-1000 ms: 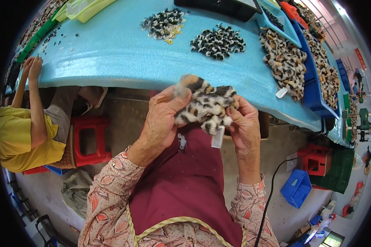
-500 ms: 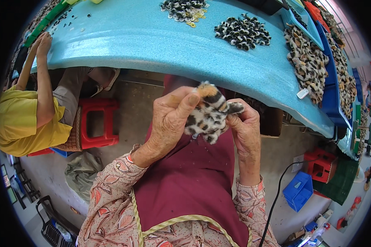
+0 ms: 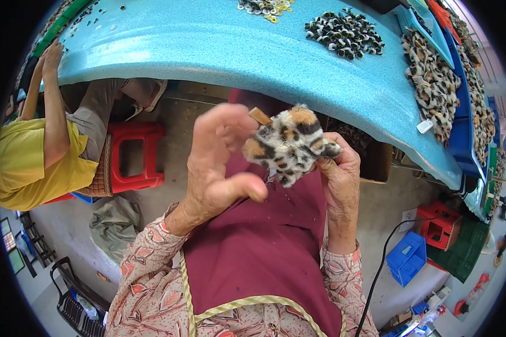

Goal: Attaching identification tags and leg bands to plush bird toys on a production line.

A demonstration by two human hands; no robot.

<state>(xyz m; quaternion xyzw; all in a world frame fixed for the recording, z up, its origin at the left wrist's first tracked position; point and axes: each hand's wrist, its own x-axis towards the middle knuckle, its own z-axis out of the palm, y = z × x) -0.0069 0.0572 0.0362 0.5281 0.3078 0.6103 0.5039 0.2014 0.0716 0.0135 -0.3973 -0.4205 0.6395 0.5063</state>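
A small plush animal skin (image 3: 292, 145), white with black and orange spots, hangs over my lap above the maroon apron (image 3: 253, 247). My right hand (image 3: 343, 174) pinches it by a dark, stubby end between thumb and fingers. Beside its other side, my left hand (image 3: 211, 163) is open, thumb and fingers spread apart and slightly blurred. A short tan tab (image 3: 260, 116) sticks out at the skin's upper left, close to the left fingertips. Whether those fingertips touch the tab is unclear.
Ahead stretches a blue table (image 3: 208, 50) bearing a pile of black-and-white small parts (image 3: 346, 35). Spotted plush skins (image 3: 430, 84) are heaped at its right end. A co-worker in a yellow shirt (image 3: 45, 157) sits left by a red stool (image 3: 134, 157). A blue crate (image 3: 406, 258) stands right.
My left hand has let go of the plush skin and opened, moving a little left. The skin has turned to show more spotted fur and the tan tab, still in my right hand.
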